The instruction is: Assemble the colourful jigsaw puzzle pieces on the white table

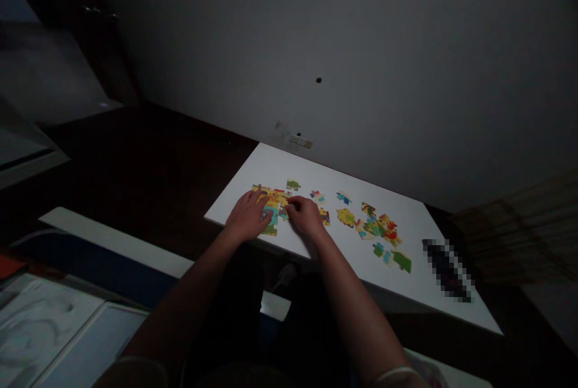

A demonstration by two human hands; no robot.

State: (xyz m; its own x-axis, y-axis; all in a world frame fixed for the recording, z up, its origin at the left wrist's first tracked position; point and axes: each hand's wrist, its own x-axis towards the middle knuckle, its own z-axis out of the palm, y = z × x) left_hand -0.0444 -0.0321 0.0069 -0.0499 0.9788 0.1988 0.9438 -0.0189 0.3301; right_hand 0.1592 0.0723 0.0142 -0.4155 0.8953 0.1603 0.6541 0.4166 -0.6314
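Observation:
A partly joined jigsaw puzzle (271, 229) in yellow, teal and green lies at the left end of the white table (289, 165). My left hand (246, 217) rests flat over its left side with the fingers spread. At the puzzle's right edge, my right hand (306, 214) is closed in a pinch on a puzzle piece (283, 212), mostly covered by the fingers. A green piece (293, 184) lies just beyond the puzzle. Further pieces (318, 196) sit past my right hand, and one (324, 215) is partly hidden by it.
Several loose pieces spread to the right: a blue one (344, 197), a yellow one (345, 217), an overlapping heap (382, 228) and a green one (401, 261). A pixelated dark object (448, 270) lies near the right end. A wall with a socket (301, 141) stands behind the table.

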